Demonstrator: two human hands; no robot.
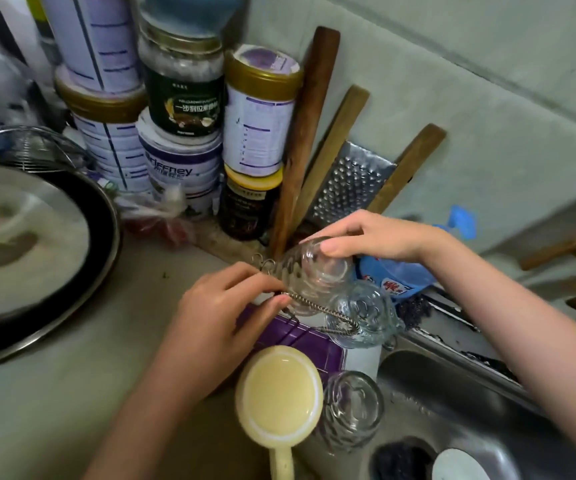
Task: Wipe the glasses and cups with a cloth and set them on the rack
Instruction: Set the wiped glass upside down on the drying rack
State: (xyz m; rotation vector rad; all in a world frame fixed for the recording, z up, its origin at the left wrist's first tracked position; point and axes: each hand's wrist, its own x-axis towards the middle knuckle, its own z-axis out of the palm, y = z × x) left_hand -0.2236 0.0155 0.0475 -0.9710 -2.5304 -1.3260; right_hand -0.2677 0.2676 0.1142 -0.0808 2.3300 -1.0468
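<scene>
My right hand grips the base of a clear patterned glass, holding it upside down and tilted over the wire rack. My left hand pinches a twisted wire arm of that rack. The rack stands on a purple and white tray. A second clear glass sits inverted on the rack to the right. A third glass stands upside down by the sink edge. No cloth is visible.
A yellow ladle lies in front of the tray. Stacked tins and jars, a wooden rolling pin and a grater line the wall. A black pan with a lid sits left. The steel sink is right.
</scene>
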